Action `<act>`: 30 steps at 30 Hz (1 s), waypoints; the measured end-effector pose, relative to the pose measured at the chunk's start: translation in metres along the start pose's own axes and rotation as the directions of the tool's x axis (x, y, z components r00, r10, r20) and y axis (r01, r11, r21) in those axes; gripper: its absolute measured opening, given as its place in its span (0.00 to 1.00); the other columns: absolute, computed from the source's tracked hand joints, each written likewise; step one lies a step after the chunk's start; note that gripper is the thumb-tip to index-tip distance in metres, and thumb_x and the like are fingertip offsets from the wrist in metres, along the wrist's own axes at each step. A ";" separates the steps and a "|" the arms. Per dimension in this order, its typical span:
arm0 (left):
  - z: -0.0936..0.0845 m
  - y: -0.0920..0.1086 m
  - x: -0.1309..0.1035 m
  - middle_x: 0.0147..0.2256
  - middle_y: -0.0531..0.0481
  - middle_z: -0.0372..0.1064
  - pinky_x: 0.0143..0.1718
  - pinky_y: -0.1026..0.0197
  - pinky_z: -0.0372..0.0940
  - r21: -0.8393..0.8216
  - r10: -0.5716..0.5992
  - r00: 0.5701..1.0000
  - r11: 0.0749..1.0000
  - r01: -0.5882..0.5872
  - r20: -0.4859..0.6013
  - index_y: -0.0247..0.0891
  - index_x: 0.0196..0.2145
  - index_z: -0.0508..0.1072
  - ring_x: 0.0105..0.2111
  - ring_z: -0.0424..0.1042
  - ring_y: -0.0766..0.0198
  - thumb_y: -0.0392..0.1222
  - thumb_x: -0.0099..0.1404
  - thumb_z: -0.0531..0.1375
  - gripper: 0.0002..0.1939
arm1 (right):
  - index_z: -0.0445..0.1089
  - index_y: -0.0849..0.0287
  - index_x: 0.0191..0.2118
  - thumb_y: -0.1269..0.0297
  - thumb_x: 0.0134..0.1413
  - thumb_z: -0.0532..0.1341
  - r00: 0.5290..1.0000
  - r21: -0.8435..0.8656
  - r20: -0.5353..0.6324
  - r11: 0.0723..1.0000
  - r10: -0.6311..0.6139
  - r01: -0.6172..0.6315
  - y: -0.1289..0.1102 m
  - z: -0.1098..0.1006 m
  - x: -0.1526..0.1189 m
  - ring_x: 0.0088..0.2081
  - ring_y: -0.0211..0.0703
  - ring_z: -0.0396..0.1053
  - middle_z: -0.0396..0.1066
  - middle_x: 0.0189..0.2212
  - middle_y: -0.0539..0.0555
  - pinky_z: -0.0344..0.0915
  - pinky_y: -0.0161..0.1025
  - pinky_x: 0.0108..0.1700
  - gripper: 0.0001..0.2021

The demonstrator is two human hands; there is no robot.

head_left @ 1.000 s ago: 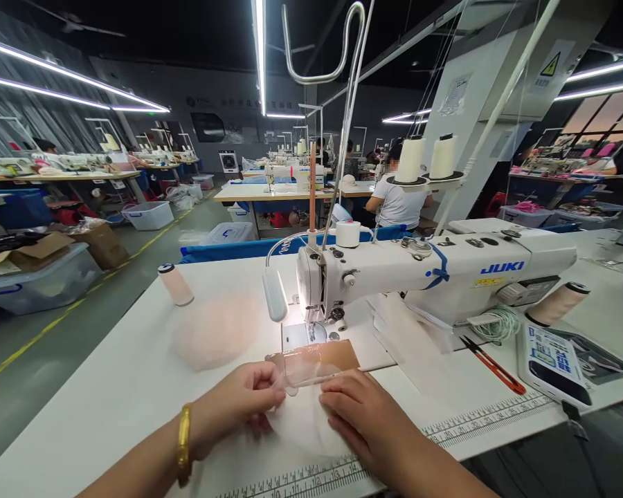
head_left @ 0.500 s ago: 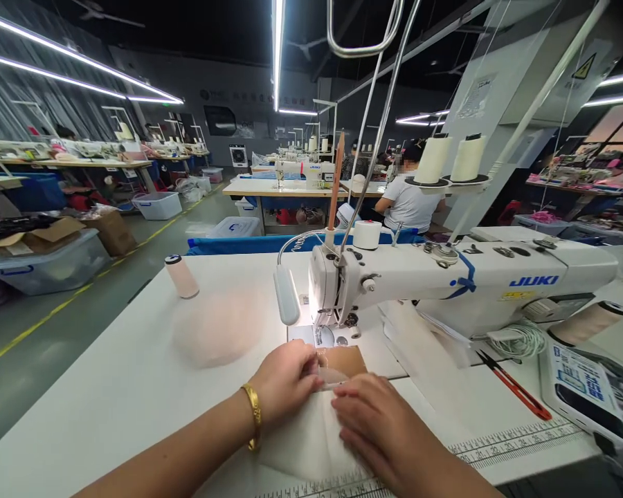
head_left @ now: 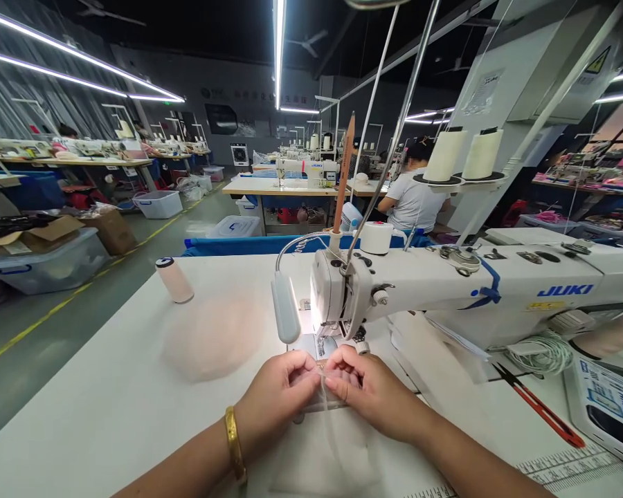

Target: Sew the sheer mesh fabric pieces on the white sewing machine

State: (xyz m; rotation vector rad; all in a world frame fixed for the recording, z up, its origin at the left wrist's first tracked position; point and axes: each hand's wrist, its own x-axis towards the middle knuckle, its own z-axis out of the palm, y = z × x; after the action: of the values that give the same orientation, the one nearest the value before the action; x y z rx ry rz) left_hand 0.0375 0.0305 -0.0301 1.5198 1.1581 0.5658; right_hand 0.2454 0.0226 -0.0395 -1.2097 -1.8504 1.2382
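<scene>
Just in front of the needle area of a white sewing machine (head_left: 420, 277), my left hand (head_left: 285, 384) and my right hand (head_left: 360, 387) meet, fingertips almost touching. Both pinch a thin, pale sheer fabric (head_left: 324, 443), which hangs down from the fingers toward the table's front edge. A bit of tan material shows between the fingertips, below the presser foot (head_left: 322, 344). A gold bracelet (head_left: 233, 443) circles my left wrist. Sheer pinkish fabric (head_left: 212, 335) lies flat on the table to the left.
A thread cone (head_left: 175, 280) stands at the back left. Red-handled scissors (head_left: 545, 411), a coil of pale cord (head_left: 537, 351), a phone (head_left: 615, 425) and a ruler (head_left: 565, 467) lie right. A lamp (head_left: 285, 308) hangs beside the needle. A person in white (head_left: 418, 200) sits beyond.
My right hand has moved up and inward to meet my left, its spread fingers now pinched on the fabric. The fabric is lifted between both hands. The camera view has shifted slightly.
</scene>
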 end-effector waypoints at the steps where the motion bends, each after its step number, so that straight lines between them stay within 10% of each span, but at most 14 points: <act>1: 0.001 0.000 0.000 0.24 0.56 0.60 0.25 0.61 0.62 0.020 0.004 1.000 1.000 -0.004 0.000 0.40 0.29 0.66 0.25 0.63 0.62 0.58 0.60 0.58 0.17 | 0.71 0.55 0.42 0.57 0.65 0.62 1.000 0.015 -0.016 1.000 -0.003 0.003 0.002 0.002 -0.001 0.36 0.43 0.64 0.67 0.33 0.48 0.61 0.38 0.38 0.08; 9: 0.008 -0.001 -0.001 0.29 0.52 0.65 0.32 0.61 0.59 0.183 0.139 0.986 0.976 -0.120 -0.094 0.39 0.29 0.69 0.31 0.63 0.61 0.55 0.62 0.58 0.16 | 0.66 0.55 0.33 0.58 0.64 0.59 0.996 -0.010 -0.085 1.000 -0.030 0.029 0.003 0.010 0.001 0.32 0.41 0.61 0.66 0.29 0.47 0.56 0.37 0.34 0.09; 30: 0.016 0.001 0.000 0.29 0.54 0.66 0.35 0.61 0.61 -0.195 -0.009 0.997 0.981 -0.008 -0.083 0.39 0.29 0.68 0.33 0.65 0.61 0.50 0.53 0.64 0.13 | 0.68 0.56 0.32 0.62 0.59 0.62 0.991 0.057 -0.123 0.998 0.043 -0.037 0.002 0.015 -0.004 0.32 0.42 0.61 0.67 0.29 0.48 0.58 0.37 0.34 0.06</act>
State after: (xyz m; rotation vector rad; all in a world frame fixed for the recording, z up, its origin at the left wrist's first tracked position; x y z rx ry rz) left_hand 0.0512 0.0233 -0.0341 1.3382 1.1314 0.7272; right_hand 0.2350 0.0139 -0.0474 -1.2705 -1.6998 1.1986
